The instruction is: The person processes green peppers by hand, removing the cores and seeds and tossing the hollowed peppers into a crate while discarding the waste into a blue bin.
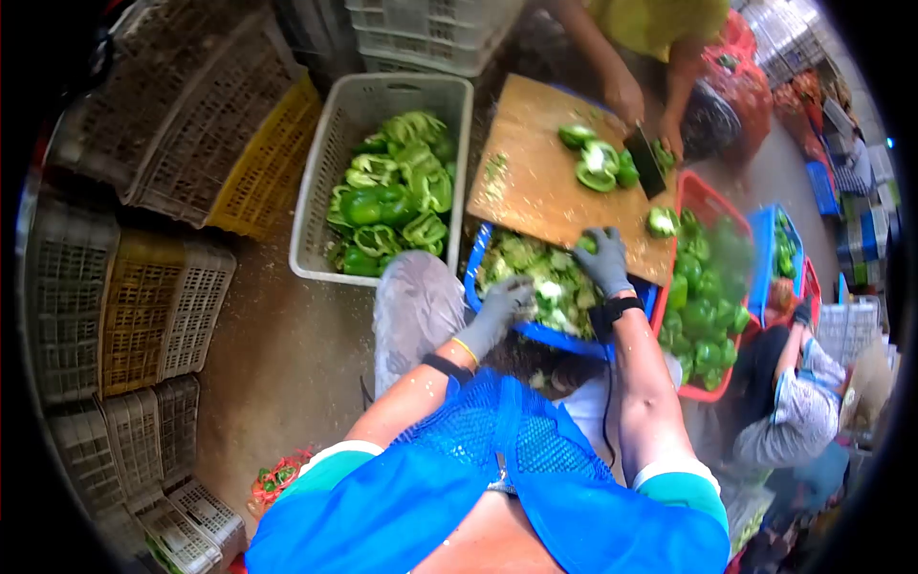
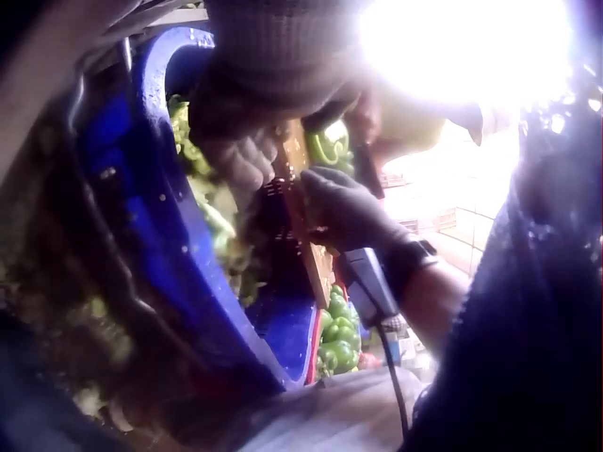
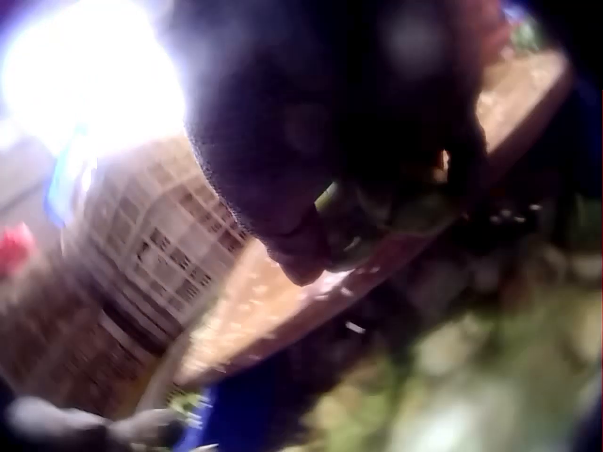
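My gloved right hand (image 1: 604, 260) grips a green pepper (image 1: 585, 245) at the near edge of the wooden cutting board (image 1: 535, 124). In the right wrist view the dark glove covers most of that pepper (image 3: 350, 226). My gloved left hand (image 1: 497, 311) hovers at the left side of a blue tub (image 1: 564, 339), its fingers loosely bent with nothing visible in them. Pale green pepper cores and scraps (image 1: 550, 287) fill the tub beneath both hands. Halved peppers (image 1: 598, 167) lie on the board, and a cut one (image 1: 662, 222) sits near its right edge.
Across the board another person's hand (image 1: 626, 99) holds a cleaver (image 1: 645, 163). A white crate (image 1: 301, 230) of hollowed peppers stands at the left, a red crate (image 1: 708, 392) of whole peppers at the right. Stacked crates (image 1: 153, 306) line the far left.
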### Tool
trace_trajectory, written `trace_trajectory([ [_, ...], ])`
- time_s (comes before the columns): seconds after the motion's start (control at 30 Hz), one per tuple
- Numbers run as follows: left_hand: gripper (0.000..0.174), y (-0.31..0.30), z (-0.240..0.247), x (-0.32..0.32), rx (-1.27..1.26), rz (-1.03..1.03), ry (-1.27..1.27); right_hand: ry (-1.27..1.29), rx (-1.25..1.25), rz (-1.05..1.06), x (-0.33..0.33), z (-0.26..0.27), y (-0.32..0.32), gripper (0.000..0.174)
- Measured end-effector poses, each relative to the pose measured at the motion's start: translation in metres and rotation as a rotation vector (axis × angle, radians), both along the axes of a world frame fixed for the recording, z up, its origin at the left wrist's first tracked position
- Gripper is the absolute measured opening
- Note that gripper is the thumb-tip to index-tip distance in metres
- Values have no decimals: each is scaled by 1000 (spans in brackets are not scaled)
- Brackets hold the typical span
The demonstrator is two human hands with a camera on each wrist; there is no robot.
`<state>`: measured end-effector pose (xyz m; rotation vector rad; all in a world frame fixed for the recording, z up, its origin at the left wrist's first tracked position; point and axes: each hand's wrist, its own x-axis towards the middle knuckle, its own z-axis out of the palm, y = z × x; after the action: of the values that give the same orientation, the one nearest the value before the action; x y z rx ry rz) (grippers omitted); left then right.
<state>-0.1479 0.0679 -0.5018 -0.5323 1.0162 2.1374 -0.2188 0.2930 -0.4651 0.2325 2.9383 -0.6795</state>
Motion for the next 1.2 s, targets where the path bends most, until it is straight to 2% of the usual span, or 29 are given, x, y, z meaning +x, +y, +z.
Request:
trace_trajectory([
  [0.03,39,4,0,1,-96,26,181,3,-225,-31,13,-2,-1,56],
  [0.07,39,11,0,2,-186,52,365,-60,-581,-111,30,0,-4,53],
  [0.13,40,15,19,1,-144,-18,532,-222,-1482,-385,58,17,-26,49],
  [0.17,45,20,17,3,-154,-40,698,-257,-1680,-351,71,23,-34,48],
  [0.2,50,21,17,3,-312,-56,1029,-291,-1878,-302,81,28,-42,47],
  [0.23,53,19,18,6,-296,-125,978,-244,-1867,-318,87,33,-50,50],
  [0.33,58,16,22,15,-211,-231,841,-364,-1770,-335,102,35,-47,52],
  [0.47,65,6,36,15,26,-344,522,-497,-1398,-222,101,56,-47,58],
  [0.5,63,8,30,14,16,-359,527,-550,-1301,-238,99,61,-46,58],
  [0.63,59,12,22,14,43,-347,586,-568,-1234,-195,101,69,-44,53],
  [0.73,59,15,28,11,2,-412,718,-330,-1148,-152,107,46,-51,46],
  [0.77,59,17,31,8,-113,-403,843,-336,-1337,-314,113,47,-59,39],
  [0.87,56,34,13,13,-111,-185,887,-71,-1304,-353,117,1,-57,36],
  [0.9,53,33,15,13,-240,-239,803,3,-1293,-486,115,7,-66,33],
  [1.0,50,30,24,14,-401,-44,533,102,-1296,-638,86,0,-83,32],
  [1.03,47,32,16,10,-552,102,659,171,-1142,-592,75,-3,-90,33],
  [1.07,45,32,7,8,-632,144,652,204,-1154,-560,63,-5,-97,36],
  [1.13,41,16,19,-2,-798,242,626,314,-915,-548,45,0,-114,36],
  [1.2,40,4,23,-8,-828,270,510,334,-958,-639,18,-1,-110,36],
])
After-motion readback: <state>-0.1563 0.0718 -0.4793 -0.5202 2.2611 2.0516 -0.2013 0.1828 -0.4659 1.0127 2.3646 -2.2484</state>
